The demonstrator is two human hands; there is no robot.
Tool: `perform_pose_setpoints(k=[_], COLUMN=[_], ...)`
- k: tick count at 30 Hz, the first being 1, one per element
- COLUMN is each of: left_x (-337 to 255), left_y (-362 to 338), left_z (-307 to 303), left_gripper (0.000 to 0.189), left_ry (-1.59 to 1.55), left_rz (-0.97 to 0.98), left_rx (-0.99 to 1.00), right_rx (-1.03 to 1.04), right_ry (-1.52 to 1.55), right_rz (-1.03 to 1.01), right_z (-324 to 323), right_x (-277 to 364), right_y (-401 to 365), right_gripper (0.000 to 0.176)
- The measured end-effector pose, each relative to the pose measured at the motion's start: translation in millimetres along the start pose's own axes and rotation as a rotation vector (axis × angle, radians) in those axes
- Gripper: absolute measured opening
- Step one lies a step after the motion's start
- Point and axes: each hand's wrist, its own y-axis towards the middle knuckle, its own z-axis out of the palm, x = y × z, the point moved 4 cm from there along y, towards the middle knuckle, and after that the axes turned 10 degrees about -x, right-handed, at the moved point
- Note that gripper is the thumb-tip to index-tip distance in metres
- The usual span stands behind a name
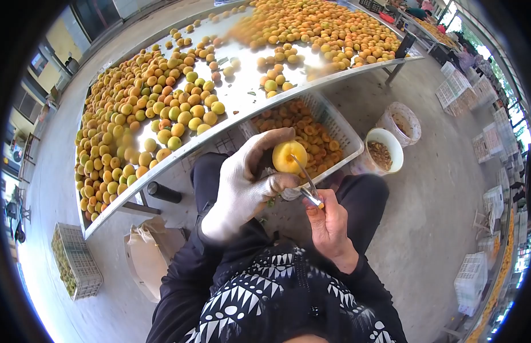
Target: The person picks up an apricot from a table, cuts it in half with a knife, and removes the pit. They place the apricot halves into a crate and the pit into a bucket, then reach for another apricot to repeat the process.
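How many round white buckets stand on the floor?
2: the nearer round white plastic bucket beside the white slatted plastic crate, the farther bucket just behind it. Others may be hidden.

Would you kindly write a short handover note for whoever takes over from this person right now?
Left hand, in a white knit glove, grips a yellow-orange apricot.
Right hand, bare, holds a thin metal knife, blade at the fruit.
Done: white plastic crate holds cut orange halves.
Left: many whole apricots lie on the long metal table.
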Motion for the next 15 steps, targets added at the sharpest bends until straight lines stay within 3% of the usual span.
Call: perform_pose_setpoints(k=[4, 7, 9, 15], left_x=[2.0, 4.9, 4.1, 6.3], left_y=[1.4, 3.5, 3.3, 2.2], left_z=[4.4, 3.9, 4.5, 3.5], left_gripper=[0.072, 0.074, 0.073, 0.071], left_ry=[-0.004, 0.145, 0.2, 0.199], left_rz=[-0.015, 0.072, 0.139, 0.167], left_rx=[-0.005, 0.015, 0.01, -0.02], right_rx=[-0.02, 0.011, -0.027, -0.012], right_ry=[-0.014, -0.005, -0.044, -0.046], right_rz=[-0.001, 0.047, -0.044, -0.004], right_z=[-2.1, -1.9, -2.0, 0.5], right_x=[-2.2, -7.2, -7.0, -5.9], right_y=[-0.2, -1.2, 0.8, 1.9], right_gripper=[0.016, 0.014, 0.013, 0.014])
